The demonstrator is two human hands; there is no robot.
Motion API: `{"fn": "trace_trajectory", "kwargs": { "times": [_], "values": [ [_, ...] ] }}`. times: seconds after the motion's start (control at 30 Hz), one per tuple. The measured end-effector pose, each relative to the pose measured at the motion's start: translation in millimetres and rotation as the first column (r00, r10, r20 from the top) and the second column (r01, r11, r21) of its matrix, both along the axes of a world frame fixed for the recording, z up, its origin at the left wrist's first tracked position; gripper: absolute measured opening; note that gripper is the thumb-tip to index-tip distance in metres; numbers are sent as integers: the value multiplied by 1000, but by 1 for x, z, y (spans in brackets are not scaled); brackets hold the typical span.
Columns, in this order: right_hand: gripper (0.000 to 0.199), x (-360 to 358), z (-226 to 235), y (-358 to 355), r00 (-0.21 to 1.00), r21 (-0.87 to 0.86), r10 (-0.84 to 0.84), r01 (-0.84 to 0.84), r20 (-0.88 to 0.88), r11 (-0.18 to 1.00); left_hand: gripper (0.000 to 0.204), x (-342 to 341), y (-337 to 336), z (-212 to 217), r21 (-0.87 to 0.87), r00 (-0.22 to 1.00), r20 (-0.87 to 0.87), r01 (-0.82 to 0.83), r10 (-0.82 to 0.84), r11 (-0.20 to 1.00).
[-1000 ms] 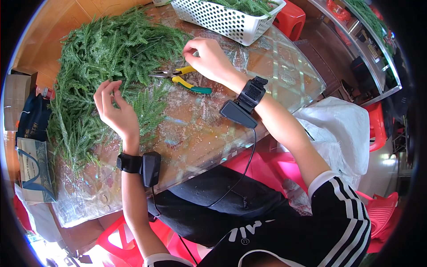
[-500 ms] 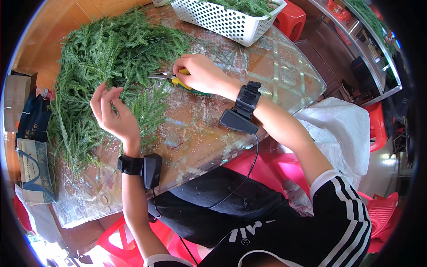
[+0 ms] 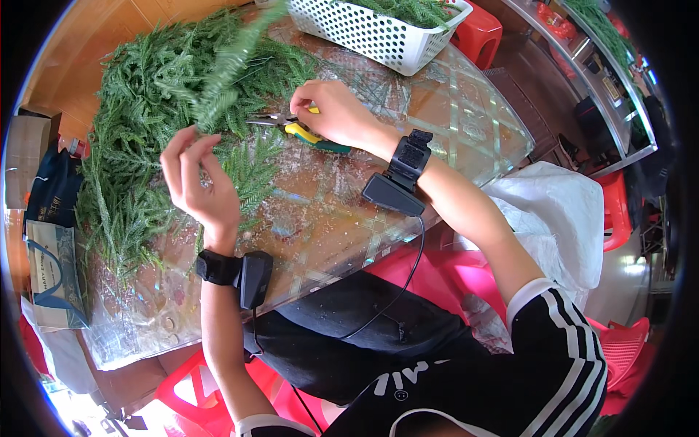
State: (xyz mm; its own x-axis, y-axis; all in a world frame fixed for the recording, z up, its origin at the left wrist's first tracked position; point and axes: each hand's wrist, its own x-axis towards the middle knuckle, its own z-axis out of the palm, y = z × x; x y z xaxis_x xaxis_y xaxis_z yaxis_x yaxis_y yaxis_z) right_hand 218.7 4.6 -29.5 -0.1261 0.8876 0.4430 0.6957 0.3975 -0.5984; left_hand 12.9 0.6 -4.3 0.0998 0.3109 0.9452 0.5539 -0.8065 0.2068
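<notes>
My left hand (image 3: 200, 182), fingers curled together, pinches the lower end of an artificial pine sprig (image 3: 233, 69). Motion blurs the sprig, which slants up and to the right over a large heap of green pine sprigs (image 3: 138, 146). My right hand (image 3: 335, 109) is bent over a pair of pliers (image 3: 320, 140) with yellow and green handles. The jaws point left toward the heap. One handle passes partly beneath my curled fingers; whether they grip it or something small is hidden. A loose sprig (image 3: 247, 178) lies between my hands.
A white perforated basket (image 3: 364, 36) with more greenery stands at the far side of the table (image 3: 306, 237). Paper bags (image 3: 54, 273) line the left edge. A white sack (image 3: 546, 226) is at my right. Red stools (image 3: 477, 33) stand around.
The sprig in my left hand now rises clear of the heap, and that hand has shifted slightly right. My right hand has moved a little up and right relative to the pliers.
</notes>
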Motion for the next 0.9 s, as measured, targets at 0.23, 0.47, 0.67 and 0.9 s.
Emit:
{"fn": "trace_trajectory", "kwargs": {
  "times": [0.23,0.47,0.67,0.9],
  "values": [
    [21,-3,-5,-4,978,-35,-40,34,-204,999,18,4,-2,-5,-257,974,-101,172,-204,951],
    [35,-2,7,-5,974,-45,-79,71,-214,996,16,6,0,-4,-307,984,-143,59,-107,950],
    [37,-1,8,-2,937,-71,-43,19,-346,997,14,3,5,-6,-301,990,-134,10,-53,953],
    [36,7,15,-2,862,-150,-90,16,-499,989,11,-3,11,-9,-326,991,-131,-72,30,943]
  ]
}}
